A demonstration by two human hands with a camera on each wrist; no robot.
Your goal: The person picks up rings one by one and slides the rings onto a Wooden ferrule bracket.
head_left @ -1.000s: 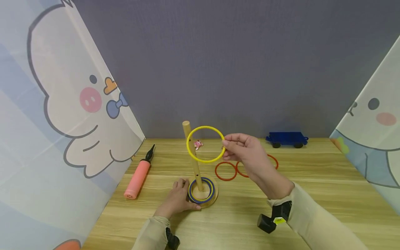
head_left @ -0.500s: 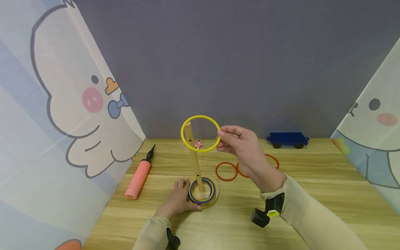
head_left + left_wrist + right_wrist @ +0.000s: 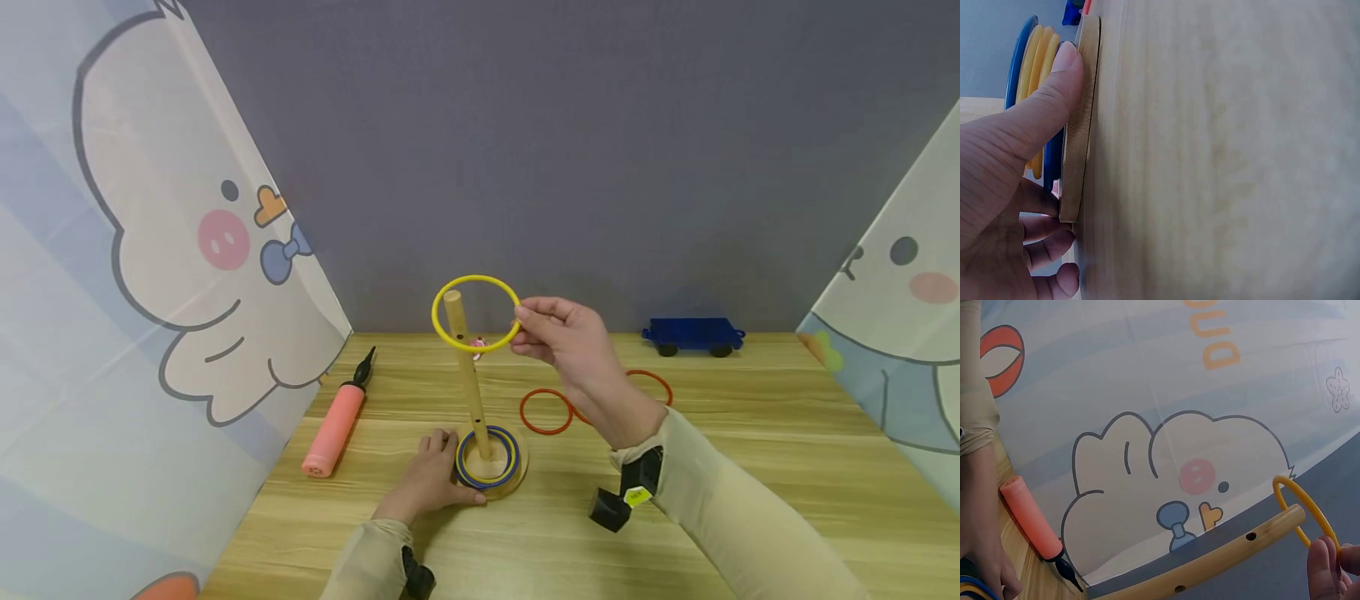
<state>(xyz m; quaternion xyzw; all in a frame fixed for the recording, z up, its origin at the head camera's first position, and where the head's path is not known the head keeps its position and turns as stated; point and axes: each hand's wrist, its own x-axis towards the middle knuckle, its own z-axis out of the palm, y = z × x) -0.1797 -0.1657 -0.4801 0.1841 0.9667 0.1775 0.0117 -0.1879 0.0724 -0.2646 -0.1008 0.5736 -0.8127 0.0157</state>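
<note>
My right hand (image 3: 566, 342) pinches a yellow ring (image 3: 433, 315) between thumb and fingers, high over the table. The ring overlaps the top of an upright wooden post (image 3: 471, 387) with small holes; in the right wrist view the post's end (image 3: 1291, 515) stands right at the ring's opening. Down at the table, my left hand (image 3: 429, 482) grips the edge of the post's round wooden base (image 3: 522, 468), thumb in front and fingers behind. Stacked on that base, around the post, are blue and yellow rings (image 3: 1022, 59), partly hidden behind the thumb in the left wrist view.
Red rings (image 3: 522, 412) lie right of the stand, partly hidden by the right arm. A pink hand pump (image 3: 333, 429) lies at the left. Toward the back are a blue toy wagon (image 3: 693, 335) and a small pink figure (image 3: 478, 343). Printed panels flank both sides.
My right hand has carried the yellow ring up and to the left, bringing it level with the top of the post. The left hand has stayed on the base.
</note>
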